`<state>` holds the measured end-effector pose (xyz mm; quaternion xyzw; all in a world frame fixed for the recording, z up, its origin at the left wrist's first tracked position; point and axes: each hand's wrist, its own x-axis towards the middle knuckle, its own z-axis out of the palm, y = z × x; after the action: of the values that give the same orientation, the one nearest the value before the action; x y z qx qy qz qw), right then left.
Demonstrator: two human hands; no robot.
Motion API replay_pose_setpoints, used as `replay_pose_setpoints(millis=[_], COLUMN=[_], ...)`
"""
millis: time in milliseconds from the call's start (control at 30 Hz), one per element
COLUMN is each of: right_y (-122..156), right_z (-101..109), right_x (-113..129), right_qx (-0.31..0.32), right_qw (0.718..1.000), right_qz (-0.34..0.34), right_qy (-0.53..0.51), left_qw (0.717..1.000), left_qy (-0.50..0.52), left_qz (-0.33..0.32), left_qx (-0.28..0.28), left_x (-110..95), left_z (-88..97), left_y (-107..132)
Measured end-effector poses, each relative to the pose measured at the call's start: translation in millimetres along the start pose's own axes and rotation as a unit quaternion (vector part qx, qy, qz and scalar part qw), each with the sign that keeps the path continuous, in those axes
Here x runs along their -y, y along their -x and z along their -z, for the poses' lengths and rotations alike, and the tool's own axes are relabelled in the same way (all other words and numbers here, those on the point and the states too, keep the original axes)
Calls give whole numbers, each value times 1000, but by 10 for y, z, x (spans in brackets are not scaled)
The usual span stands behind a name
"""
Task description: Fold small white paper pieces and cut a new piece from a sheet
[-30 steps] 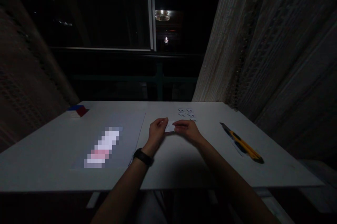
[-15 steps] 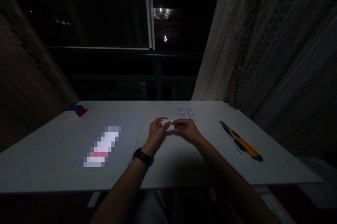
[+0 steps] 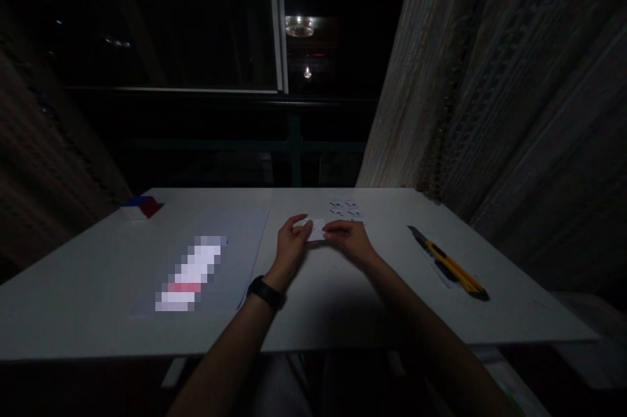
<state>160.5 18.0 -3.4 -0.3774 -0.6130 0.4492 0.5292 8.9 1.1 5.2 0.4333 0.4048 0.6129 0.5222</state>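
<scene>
A small white piece of paper [image 3: 316, 229] is pinched between both hands over the middle of the white table [image 3: 343, 299]. My left hand [image 3: 290, 244], with a dark watch on its wrist, grips the paper's left edge with thumb and fingers closed. My right hand [image 3: 349, 238] holds its right edge, fingers curled. Just beyond the hands lie several small white paper pieces [image 3: 345, 208] in a cluster.
A yellow and black utility knife [image 3: 449, 264] lies at the right of the table. A large paper sheet [image 3: 235, 234] with a blurred patch lies at the left. A red, blue and white cube [image 3: 140, 206] sits at the far left corner. A curtain hangs at right.
The hands have shifted slightly away from me, and the small paper now shows a broader white face between the fingers.
</scene>
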Motion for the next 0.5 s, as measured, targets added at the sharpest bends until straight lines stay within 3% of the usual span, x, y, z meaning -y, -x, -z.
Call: replay_pose_setpoints(millis=[300,500], right_y=[0,-19], right_z=[0,3], right_x=[-31,-52], right_qx=[8,-25], right_qw=[1000,999], right_qz=[-16,-25], right_qy=[-12,-24], left_qw=[999,1000], left_qy=[-30,-8], left_qz=[-19,13], left_qx=[3,4], left_x=[31,16], left_z=[35,6], left_y=[-15,-13])
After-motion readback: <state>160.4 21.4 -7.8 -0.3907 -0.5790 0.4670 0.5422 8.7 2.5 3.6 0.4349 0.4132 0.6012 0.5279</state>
